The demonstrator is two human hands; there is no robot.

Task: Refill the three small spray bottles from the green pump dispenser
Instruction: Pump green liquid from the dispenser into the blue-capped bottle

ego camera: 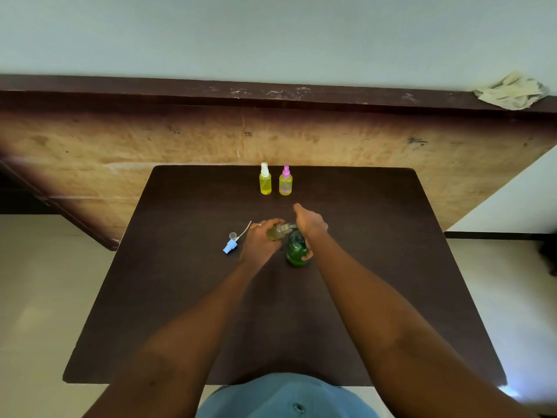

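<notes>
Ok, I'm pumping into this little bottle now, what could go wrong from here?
The small bottle sits tilted in your left hand at the nozzle; with that narrow neck, liquid may miss and run onto the table. Your right hand alone steadies and presses the green pump dispenser, so it might tip. The blue spray cap lies loose beside your left hand and could be knocked.

Cannot see the pump head of the green pump dispenser (297,251), covered by the right hand (310,225). Cannot tell the level in the small spray bottle (278,231), half wrapped in the grip of the left hand (259,243).
</notes>
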